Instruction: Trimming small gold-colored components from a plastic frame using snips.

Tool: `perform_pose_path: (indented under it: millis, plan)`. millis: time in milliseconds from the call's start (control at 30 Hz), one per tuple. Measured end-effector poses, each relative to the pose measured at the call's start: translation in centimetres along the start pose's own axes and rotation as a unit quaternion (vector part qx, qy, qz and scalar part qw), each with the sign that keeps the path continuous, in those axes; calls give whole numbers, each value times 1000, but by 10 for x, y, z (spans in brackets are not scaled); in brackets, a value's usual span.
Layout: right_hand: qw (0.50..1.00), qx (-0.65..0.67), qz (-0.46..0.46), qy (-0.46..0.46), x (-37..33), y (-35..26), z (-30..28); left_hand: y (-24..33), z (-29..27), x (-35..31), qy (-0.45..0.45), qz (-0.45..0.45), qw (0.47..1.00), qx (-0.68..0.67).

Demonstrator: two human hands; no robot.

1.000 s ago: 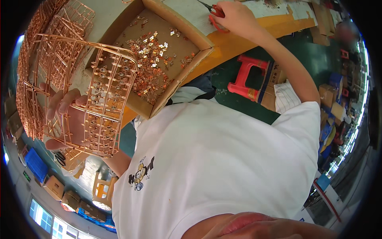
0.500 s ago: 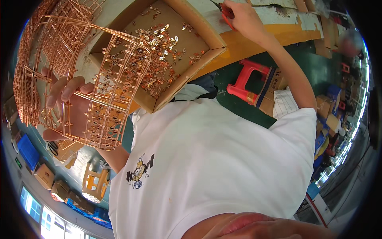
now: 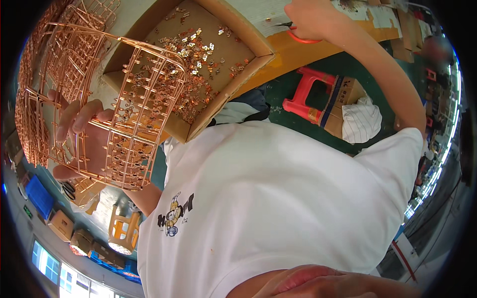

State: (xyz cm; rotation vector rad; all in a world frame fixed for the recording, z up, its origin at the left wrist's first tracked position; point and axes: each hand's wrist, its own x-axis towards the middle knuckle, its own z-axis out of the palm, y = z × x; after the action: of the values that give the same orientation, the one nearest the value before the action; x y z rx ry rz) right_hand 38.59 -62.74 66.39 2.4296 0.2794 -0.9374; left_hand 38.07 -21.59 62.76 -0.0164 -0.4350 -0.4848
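Note:
My left hand holds a copper-coloured grid frame carrying rows of small metal parts, raised in front of a shallow cardboard box. Loose copper pieces lie scattered inside the box. My right hand reaches to the far edge of the table and grips orange-handled cutters. More copper frames are stacked at the left, behind my left hand.
A yellow table edge runs behind the box. A red plastic stool and a cardboard carton with striped cloth stand on the green floor. A yellow stool, blue crate and cartons sit lower left.
The grid frame in my left hand has swung up and rightwards over the box. My right hand stays at the far table edge with the cutters.

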Motion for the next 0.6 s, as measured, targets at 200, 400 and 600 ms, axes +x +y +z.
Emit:
perform_pose_path:
  millis: [200,400,600]
  plan:
    - [997,-51,-4,-60,7,-9,-26,0,1,-7,-2,9,1000,-1]
    - [992,-98,-15,-76,11,-14,-40,1,0,-16,4,21,1000,1]
    - [991,-127,-10,-47,18,-17,-36,7,0,-21,12,22,1000,7]
